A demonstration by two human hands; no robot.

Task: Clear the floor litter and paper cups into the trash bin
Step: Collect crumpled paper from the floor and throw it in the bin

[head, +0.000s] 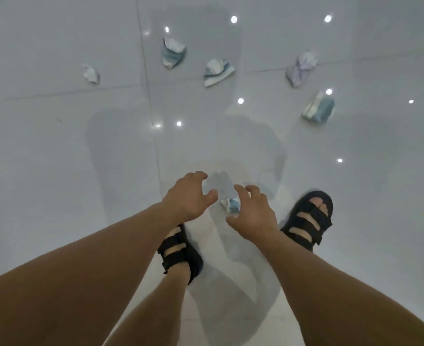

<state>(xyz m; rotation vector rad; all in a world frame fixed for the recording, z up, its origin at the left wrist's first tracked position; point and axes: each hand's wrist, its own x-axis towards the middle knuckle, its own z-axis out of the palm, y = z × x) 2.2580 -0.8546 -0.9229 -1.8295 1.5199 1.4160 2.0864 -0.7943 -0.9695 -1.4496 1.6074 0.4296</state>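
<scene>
Forearms stretched low: my left hand (188,196) and right hand (253,216) hang spread-fingered, gripping nothing, flanking the crushed blue-and-white cup (231,204) for a scoop. My sandals (308,216) sit just behind that cup. Beyond it lie more crushed cups (218,72) and a paper wad (91,73), well apart on open tile. No bin in sight.

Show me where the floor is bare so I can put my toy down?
Bare floor stretches left of the left hand, below the paper wad, and from the right hand up to the striped cup. Crowded: the far cups, and the scrap between both hands.
</scene>
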